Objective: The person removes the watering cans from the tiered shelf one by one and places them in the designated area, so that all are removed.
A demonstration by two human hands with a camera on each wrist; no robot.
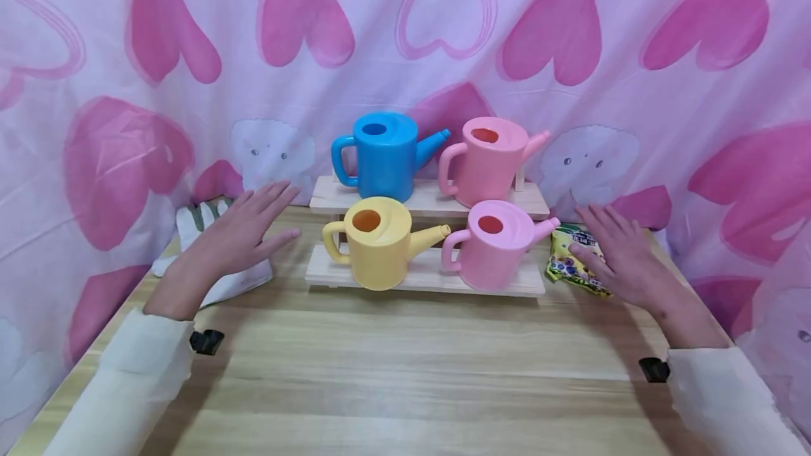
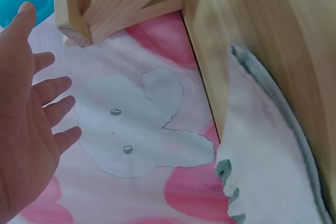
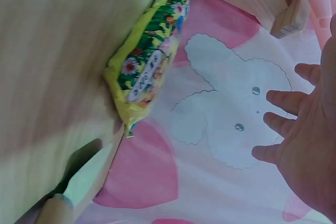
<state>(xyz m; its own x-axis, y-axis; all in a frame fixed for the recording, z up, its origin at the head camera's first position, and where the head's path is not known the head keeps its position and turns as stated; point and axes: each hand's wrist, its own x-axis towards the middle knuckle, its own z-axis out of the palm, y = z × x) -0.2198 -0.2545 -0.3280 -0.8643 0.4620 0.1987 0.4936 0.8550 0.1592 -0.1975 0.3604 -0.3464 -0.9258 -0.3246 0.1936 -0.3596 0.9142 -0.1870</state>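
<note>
My left hand [image 1: 243, 231] hovers with straight, spread fingers over white gloves [image 1: 237, 286] with green edging, holding nothing. On the right, my right hand [image 1: 624, 255] is held likewise, empty, beside and partly in front of a yellow flower-printed bag [image 1: 573, 259]. Between the hands, a blue watering can [image 1: 385, 164] and a salmon-pink watering can [image 1: 488, 167] stand on the upper tier of a wooden rack [image 1: 329, 195]. A yellow watering can [image 1: 380, 252] and a light pink watering can [image 1: 494, 255] occupy its lower tier. All spouts point right.
The wooden table [image 1: 405, 371] reaches back to a pink heart-patterned curtain [image 1: 380, 20], which also hangs along both sides. In the right wrist view, a trowel with a pale blade [image 3: 86, 174] and wooden handle [image 3: 54, 211] lies near the table edge, close to the bag.
</note>
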